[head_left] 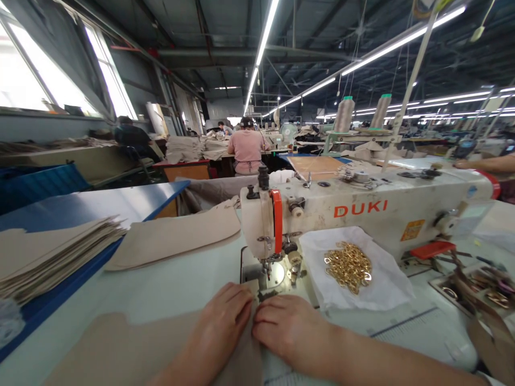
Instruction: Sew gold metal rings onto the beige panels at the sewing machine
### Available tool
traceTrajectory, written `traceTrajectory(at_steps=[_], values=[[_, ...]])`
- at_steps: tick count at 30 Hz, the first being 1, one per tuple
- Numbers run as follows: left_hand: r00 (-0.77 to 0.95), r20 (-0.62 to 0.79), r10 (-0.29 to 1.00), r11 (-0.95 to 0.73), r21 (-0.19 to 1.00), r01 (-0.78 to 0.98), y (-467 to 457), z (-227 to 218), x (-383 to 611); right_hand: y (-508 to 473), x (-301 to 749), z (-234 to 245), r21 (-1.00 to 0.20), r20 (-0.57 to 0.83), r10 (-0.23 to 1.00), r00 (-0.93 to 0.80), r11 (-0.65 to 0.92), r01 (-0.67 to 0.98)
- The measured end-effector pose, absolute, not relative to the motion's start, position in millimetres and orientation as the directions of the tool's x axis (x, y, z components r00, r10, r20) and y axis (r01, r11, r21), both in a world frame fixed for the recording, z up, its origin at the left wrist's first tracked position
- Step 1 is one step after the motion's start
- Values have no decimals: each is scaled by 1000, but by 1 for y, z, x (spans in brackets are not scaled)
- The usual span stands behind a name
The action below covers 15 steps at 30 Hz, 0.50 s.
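Note:
A beige fabric panel [156,348] lies on the pale table in front of the sewing machine [322,214]. My left hand [227,316] rests on the panel near its right edge, fingers curled down against the cloth. Right beside it, my right hand [287,327] has its fingers bent and pressed together at that same edge. The panel's upper corner reaches close to the machine's needle plate [276,274]. My fingertips are partly hidden, but both hands appear to grip the fabric edge.
Gold metal rings [348,265] are heaped on a white cloth [386,292] at the right. More beige panels [177,236] lie behind the left hand, and a panel stack [52,257] sits far left. A box of small parts [454,295] stands right. Other people work further back.

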<state>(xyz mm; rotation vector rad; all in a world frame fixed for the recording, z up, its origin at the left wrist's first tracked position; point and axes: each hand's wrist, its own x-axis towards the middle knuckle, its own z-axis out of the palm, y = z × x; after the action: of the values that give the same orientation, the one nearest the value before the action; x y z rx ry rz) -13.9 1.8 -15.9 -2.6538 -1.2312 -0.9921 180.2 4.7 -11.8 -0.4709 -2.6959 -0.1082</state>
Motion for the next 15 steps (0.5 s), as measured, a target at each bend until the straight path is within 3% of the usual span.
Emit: traceTrajectory(at_steps=[9, 15], values=[[474, 569, 672, -678, 214, 703, 3, -15, -12, 4, 179, -11, 0, 407, 318, -856, 937, 348], [478, 561, 676, -683, 232, 692, 2, -11, -12, 6, 177, -9, -5, 381, 396, -835, 904, 427]])
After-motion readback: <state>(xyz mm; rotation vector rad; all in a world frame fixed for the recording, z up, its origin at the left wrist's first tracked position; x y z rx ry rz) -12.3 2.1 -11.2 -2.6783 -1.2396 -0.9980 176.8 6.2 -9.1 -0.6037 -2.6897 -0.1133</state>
